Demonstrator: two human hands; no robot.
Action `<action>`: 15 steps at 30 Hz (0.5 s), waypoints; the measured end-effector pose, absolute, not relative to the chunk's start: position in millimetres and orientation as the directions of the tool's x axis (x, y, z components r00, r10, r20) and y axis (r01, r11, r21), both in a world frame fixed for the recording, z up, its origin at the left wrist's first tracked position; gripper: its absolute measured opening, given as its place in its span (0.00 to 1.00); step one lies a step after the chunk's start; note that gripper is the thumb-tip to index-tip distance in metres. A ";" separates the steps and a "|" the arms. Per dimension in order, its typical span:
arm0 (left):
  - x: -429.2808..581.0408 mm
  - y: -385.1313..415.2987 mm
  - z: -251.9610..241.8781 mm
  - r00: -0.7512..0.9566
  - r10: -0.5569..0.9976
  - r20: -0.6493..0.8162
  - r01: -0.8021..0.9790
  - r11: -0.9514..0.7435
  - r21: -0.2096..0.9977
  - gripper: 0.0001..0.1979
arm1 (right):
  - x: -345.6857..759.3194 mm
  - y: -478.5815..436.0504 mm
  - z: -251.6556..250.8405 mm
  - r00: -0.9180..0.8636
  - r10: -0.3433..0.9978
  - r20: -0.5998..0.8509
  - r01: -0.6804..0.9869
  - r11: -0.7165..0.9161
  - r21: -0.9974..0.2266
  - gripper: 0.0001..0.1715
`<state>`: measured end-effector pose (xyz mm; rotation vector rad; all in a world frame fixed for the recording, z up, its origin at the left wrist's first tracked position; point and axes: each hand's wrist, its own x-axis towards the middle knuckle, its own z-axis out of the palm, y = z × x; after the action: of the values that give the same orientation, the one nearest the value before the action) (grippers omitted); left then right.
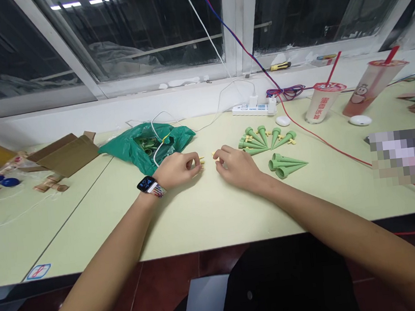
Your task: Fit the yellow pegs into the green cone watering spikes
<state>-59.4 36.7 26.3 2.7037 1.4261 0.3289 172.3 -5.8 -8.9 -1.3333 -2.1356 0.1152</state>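
So far, green plastic spikes [265, 142] lie fanned at two o'clock, with more parts in the green plastic bag [121, 152] at eleven; the left hand [177, 171] and right hand [236, 167], just apart, pinch small yellow pegs [202, 161].

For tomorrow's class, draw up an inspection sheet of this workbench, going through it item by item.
Surface: pale green table, with a seam running across its left part.
Job's things: green plastic cone spikes lie in two groups.
Clutter: green plastic bag, cardboard box, two drink cups.
Hands: left hand pinches a small yellow piece; right hand pinches a second small yellow piece.
Cables: red cable crosses the table; power strip is plugged in.
Surroundings: dark window; a utility knife on the sill.
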 end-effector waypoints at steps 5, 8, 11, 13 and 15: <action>-63.6 39.0 27.3 0.511 0.842 0.174 0.835 -0.535 0.133 0.11 | 177.4 -26.3 14.4 -0.302 0.800 0.518 0.758 0.532 -0.379 0.14; -65.6 41.3 26.3 0.523 0.840 0.141 0.835 -0.539 0.114 0.10 | 195.3 -44.4 26.3 -0.269 0.799 0.538 0.750 0.524 -0.403 0.12; -65.5 41.9 25.9 0.531 0.830 0.170 0.826 -0.552 0.113 0.09 | 233.5 -55.6 27.0 -0.165 0.817 0.553 0.796 0.441 -0.415 0.11; -63.9 40.8 26.0 0.545 0.818 0.186 0.815 -0.568 0.111 0.09 | 268.4 -52.4 21.5 -0.046 0.832 0.554 0.821 0.347 -0.453 0.10; -61.0 38.9 25.4 0.564 0.802 0.199 0.801 -0.589 0.105 0.10 | 305.0 -39.7 14.6 0.092 0.842 0.532 0.850 0.213 -0.483 0.11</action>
<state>-61.0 38.9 25.4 2.7755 1.4225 0.3557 305.0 -39.7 14.6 -1.5945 -1.7127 -0.0130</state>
